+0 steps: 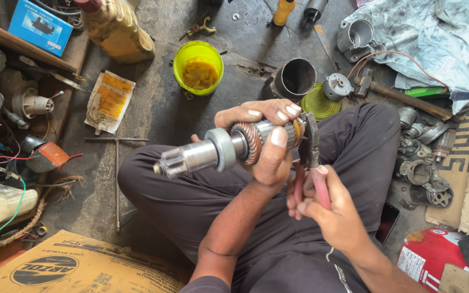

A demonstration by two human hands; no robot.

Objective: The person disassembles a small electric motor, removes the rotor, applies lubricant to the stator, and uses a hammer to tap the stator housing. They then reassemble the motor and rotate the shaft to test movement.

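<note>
My left hand [270, 141] is wrapped around a starter motor armature [229, 147], a steel shaft with copper windings and a toothed gear at its left end. It lies level above my crossed legs. My right hand [327, 203] grips red-handled pliers [311, 163]. The dark jaws of the pliers sit against the right end of the armature, next to my left fingertips.
A yellow tub of grease [198, 67], a dark metal cylinder housing [294, 78], a green lid [318, 102] and a hammer [397, 95] lie on the floor ahead. Metal motor parts [424, 163] are piled at right. A T-shaped wrench [116, 173] and cardboard [77, 266] are at left.
</note>
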